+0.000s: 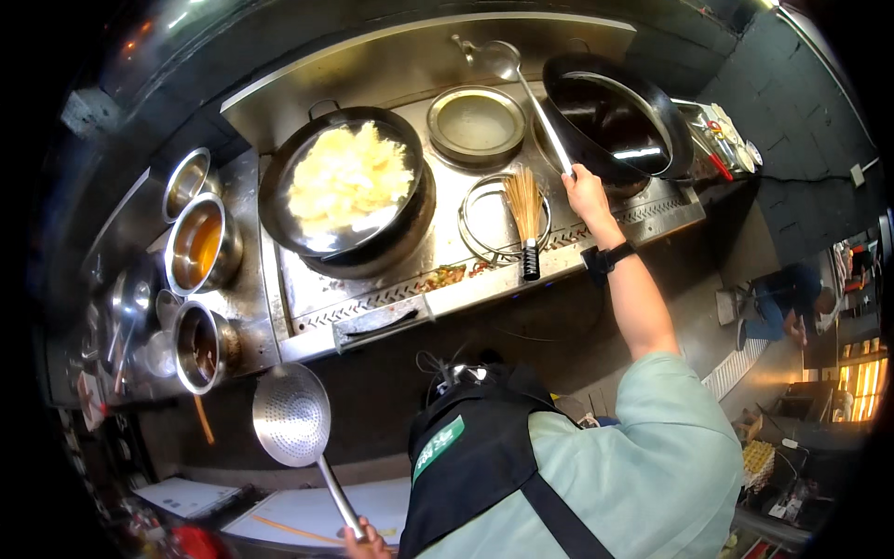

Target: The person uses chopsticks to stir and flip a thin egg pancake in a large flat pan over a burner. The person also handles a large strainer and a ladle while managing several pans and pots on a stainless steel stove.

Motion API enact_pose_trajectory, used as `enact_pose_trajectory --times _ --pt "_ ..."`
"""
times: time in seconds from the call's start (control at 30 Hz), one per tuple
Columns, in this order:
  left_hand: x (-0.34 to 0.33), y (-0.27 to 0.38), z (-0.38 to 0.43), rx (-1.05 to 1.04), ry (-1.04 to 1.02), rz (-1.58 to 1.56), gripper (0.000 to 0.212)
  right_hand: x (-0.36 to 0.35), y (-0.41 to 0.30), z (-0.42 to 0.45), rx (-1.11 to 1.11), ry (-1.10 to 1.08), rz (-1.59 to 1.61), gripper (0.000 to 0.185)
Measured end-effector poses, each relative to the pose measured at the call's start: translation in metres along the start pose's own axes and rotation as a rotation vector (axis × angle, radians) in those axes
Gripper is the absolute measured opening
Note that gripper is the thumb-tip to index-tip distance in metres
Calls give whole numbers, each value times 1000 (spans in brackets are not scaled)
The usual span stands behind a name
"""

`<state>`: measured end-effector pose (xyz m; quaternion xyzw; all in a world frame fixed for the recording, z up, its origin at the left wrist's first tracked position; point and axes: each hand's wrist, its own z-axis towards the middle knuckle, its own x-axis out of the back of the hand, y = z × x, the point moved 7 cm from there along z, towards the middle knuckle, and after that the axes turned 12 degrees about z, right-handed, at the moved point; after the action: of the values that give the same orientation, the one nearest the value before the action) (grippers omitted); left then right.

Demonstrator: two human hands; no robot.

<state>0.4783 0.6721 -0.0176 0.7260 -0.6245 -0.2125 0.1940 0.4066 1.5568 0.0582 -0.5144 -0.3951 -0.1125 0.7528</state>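
My right hand (587,195) grips the long handle of a metal ladle (548,129). The ladle's bowl reaches the back of the steel stove, beside what looks like a tap spout (462,47). Low in the view, my left hand (367,541) holds a perforated metal skimmer (292,416) out in front of the stove's left end. Pale yellow food pieces (353,178) are heaped in the left wok (276,199). On the right, a black wok (559,77) tilts and holds dark liquid. Between them sits a round metal pan (436,133) with cloudy liquid.
A bamboo wok brush (527,216) lies across a metal ring (464,216) near the stove's front edge. Steel bowls line the left counter, one holding amber liquid (206,244). Utensils fill a tray (716,140) at the far right. Another person (779,300) is in the right background.
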Motion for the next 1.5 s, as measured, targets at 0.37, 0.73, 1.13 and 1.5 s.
enact_pose_trajectory --times 0.37,0.73,1.13,1.5 --pt "24 -28 68 30 -44 -246 47 22 -3 8 -101 -25 191 29" --pt "1 -36 87 2 10 -249 42 -2 -10 59 2 -10 125 28" --pt "-7 -53 110 9 43 -407 29 20 23 25 108 -1 41 29" --pt "0 -74 102 131 44 -441 38 -26 58 -14 -77 -106 -99 34"
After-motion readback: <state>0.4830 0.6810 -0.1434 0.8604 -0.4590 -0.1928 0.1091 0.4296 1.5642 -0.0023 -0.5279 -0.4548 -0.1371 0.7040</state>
